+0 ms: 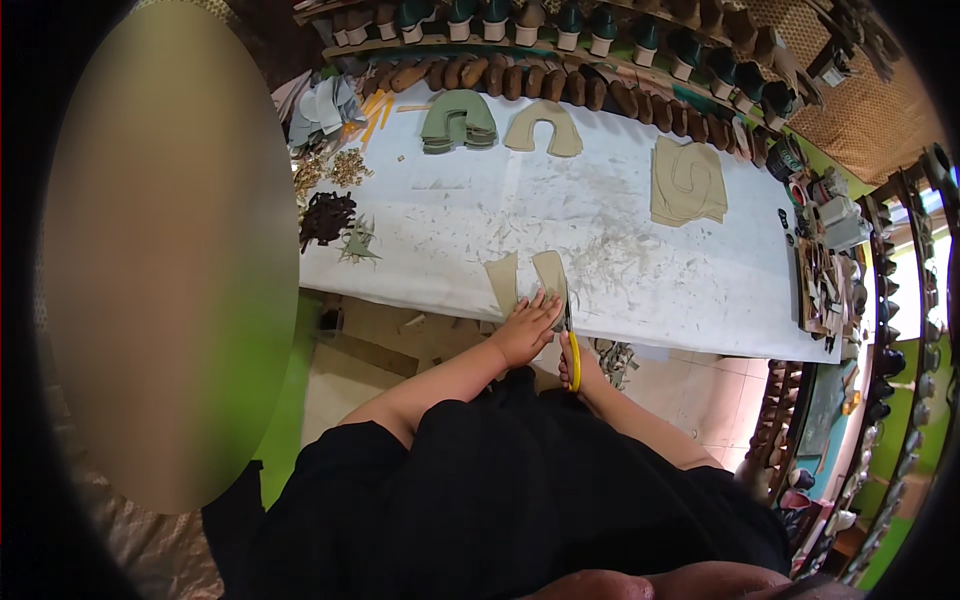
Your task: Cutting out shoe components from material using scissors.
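A beige U-shaped cut piece [503, 282] lies at the table's near edge, its two legs pointing away from me and its curve mostly hidden under my hand. My left hand [528, 330] rests on it with the fingers stretched out over the material. Close beside, my right hand [579, 362] grips scissors with yellow handles [574, 372]. Their dark blades run along the outer right edge of the piece. How far the blades stand apart is too small to tell.
A green stack of U-shaped pieces [458, 122], a beige one [543, 128] and beige sheets [689, 182] lie on the white-covered table [440, 215]. Gold bits [349, 168], dark strips [327, 217] and green scraps [360, 240] sit left. Shoe lasts [535, 82] line the back; racks stand right.
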`<action>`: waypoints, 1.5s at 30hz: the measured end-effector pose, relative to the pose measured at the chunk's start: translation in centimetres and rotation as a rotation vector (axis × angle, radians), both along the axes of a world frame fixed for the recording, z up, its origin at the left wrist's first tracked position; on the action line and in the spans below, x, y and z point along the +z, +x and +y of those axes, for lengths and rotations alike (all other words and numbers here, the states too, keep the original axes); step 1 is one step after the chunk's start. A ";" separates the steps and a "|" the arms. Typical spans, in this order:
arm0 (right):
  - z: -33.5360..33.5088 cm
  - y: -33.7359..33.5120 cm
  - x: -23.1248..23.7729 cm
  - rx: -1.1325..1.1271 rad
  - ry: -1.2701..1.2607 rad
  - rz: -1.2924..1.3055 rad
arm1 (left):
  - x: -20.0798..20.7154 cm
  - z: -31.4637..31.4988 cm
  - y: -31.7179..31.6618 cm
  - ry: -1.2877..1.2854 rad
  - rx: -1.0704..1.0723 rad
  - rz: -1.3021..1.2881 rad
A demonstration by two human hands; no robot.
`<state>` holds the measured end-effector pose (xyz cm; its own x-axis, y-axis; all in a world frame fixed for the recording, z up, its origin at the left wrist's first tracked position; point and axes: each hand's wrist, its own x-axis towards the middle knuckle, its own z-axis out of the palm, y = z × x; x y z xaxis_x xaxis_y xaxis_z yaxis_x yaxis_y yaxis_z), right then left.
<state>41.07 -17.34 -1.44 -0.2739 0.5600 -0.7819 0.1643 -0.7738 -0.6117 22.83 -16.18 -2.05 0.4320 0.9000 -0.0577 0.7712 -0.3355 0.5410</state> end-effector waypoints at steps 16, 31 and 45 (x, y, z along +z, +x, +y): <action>0.5 1.1 0.2 0.096 0.110 -0.130 | -0.2 0.0 -0.3 0.003 -0.025 -0.005; 1.7 1.2 0.3 0.291 0.285 -0.345 | 0.1 0.0 -0.8 -0.050 -0.061 -0.015; 2.5 1.5 -0.7 0.149 0.161 -0.264 | 0.7 0.0 -1.1 -0.057 -0.118 -0.034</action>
